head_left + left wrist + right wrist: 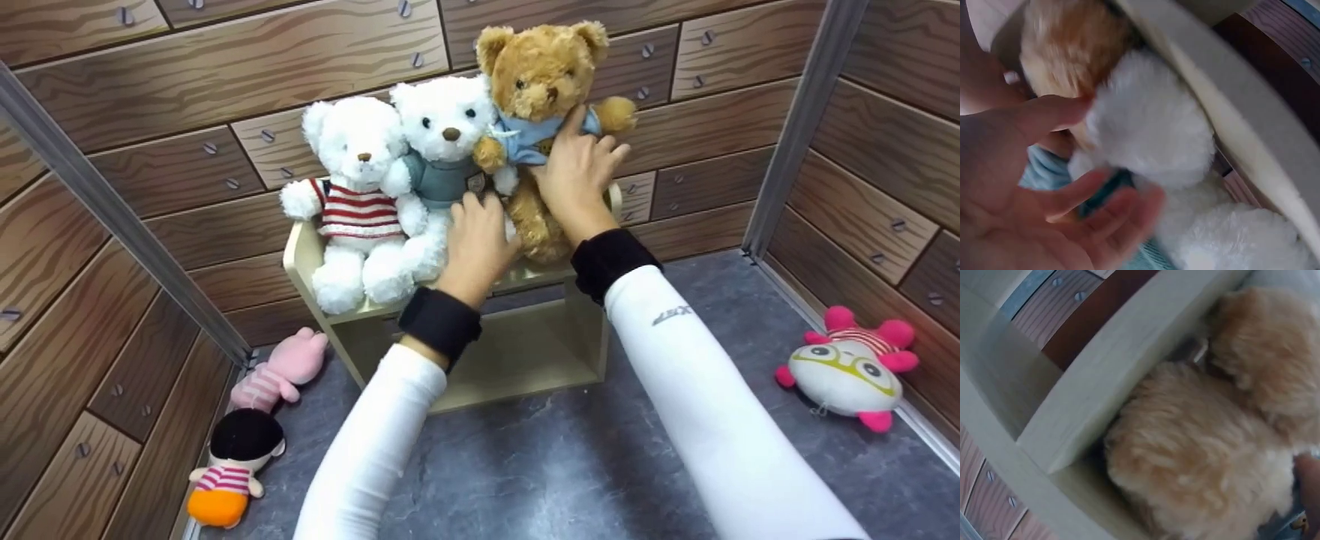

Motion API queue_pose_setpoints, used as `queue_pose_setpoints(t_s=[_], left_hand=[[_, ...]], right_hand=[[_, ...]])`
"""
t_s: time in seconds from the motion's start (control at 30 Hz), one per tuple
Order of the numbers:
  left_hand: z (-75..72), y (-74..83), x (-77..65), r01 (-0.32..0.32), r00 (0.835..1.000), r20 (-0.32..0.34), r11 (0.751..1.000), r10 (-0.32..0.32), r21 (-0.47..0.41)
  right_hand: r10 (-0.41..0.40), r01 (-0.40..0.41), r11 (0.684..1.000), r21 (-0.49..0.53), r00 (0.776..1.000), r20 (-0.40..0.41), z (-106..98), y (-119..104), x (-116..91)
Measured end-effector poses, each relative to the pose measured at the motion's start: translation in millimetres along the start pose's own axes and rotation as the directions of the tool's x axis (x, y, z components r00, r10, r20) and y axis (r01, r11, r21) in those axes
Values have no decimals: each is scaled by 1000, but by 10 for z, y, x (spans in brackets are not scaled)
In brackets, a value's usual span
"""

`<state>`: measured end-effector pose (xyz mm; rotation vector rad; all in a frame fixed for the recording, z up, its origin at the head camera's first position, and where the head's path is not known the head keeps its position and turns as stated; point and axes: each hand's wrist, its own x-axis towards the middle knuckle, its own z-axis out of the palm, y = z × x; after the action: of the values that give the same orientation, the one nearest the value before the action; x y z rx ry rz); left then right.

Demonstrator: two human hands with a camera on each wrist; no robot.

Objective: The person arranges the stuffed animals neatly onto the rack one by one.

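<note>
A brown teddy bear [544,71] in a blue top sits at the right end of a small cream shelf unit. My right hand [577,176] rests on its chest with extended fingers. Its furry legs [1196,450] fill much of the right wrist view, beside the shelf's side panel. In the middle sits a white bear in a grey-green top [439,180]. My left hand [480,244] is in front of its lower body, fingers loosely bent around nothing. The left wrist view has this hand [1044,191] beside the bear's white leg [1148,118].
A white bear in a red-striped top [360,210] sits at the left end of the shelf unit [300,262]. On the floor lie a pink plush [296,356] and a black-haired doll [232,465] at left, a white-and-pink plush [847,375] at right. Wood-patterned walls surround the floor.
</note>
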<state>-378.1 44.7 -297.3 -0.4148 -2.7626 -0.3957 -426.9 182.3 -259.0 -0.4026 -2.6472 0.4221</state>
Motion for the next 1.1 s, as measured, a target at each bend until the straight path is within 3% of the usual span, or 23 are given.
queue_pose_setpoints(t_s=[0.13, 0.23, 0.33, 0.4, 0.53, 0.6, 0.7, 0.83, 1.0, 1.1], left_hand=[[69, 51, -153, 38, 999, 0, 978, -39, 203], [99, 25, -189, 84, 996, -6, 945, -87, 316], [100, -33, -210, 164, 985, -13, 915, -171, 369], [94, -74, -212, 203, 977, -12, 905, -214, 374], [88, -122, -189, 207, 974, 20, 918, -227, 339], [83, -133, -166, 193, 975, 37, 922, -218, 336], [79, -140, -138, 182, 976, 49, 925, -210, 333], [64, -170, -116, 173, 979, 50, 937, -197, 303], [-51, -255, -194, 130, 985, 84, 970, -150, 208], [-200, -318, -331, 175, 975, 93, 953, -203, 248]], right_hand=[[-12, 15, 996, -84, 1000, 28, 26, -4, 25], [-13, 19, 992, -126, 999, 49, 42, 19, 16], [-9, 19, 988, -152, 997, 70, 32, 18, -32], [-7, 17, 988, -151, 998, 61, 3, 1, -89], [-42, 36, 994, -104, 998, -47, -70, -32, -254], [-101, 95, 994, -54, 987, -127, -79, -41, -358], [-235, 242, 970, 9, 951, -200, -35, -23, -512], [-374, 381, 924, 33, 918, -133, 89, 13, -612], [-412, 412, 911, 6, 911, -39, 212, 51, -610], [-414, 414, 910, 4, 910, -21, 258, 54, -594]])
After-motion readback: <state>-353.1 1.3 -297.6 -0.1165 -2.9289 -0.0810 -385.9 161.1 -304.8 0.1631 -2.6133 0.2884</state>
